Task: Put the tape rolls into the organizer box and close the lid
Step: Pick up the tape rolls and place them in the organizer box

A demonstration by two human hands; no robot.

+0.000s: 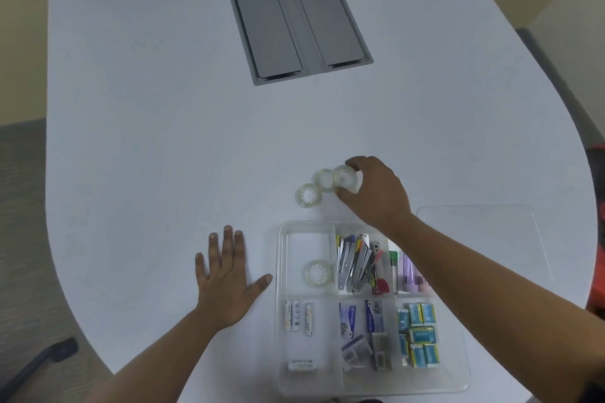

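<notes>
A clear organizer box [280, 271] with several compartments stands at the table's near edge. One clear tape roll [318, 274] lies in its far-left compartment. Beyond the box, two more clear tape rolls lie on the table: one at the left [308, 196], one beside it [323, 179]. My right hand [376, 193] pinches a third roll [344, 177] between thumb and fingers, touching the middle roll. My left hand [229, 281] rests flat on the table left of the box, fingers spread, holding nothing. The clear lid [484, 222] lies on the table right of the box.
The box's other compartments hold staplers [357, 265], batteries [297, 317], staple packs [420, 334] and small cases. A grey cable hatch [296, 20] is set into the white table farther away. A dark chair arm [42, 360] shows at the lower left.
</notes>
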